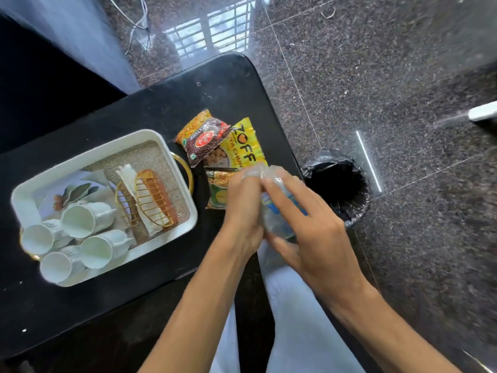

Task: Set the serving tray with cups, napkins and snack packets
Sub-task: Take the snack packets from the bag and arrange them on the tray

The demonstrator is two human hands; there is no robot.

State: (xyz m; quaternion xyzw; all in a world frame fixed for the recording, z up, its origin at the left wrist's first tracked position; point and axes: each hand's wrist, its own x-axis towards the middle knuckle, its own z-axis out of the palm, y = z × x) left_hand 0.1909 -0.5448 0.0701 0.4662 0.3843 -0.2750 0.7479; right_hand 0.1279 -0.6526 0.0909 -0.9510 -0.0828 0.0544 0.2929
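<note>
Four cups point(80, 220) and the racked napkins point(129, 179) already lie in the serving tray point(88, 160), at 9 o'clock on the worktop point(161, 103). The snack packets point(215, 141) are still outside it, at its 2 o'clock. The left hand point(243, 208) and right hand point(304, 227) together clutch a crumpled clear wrapper point(271, 208).
</note>
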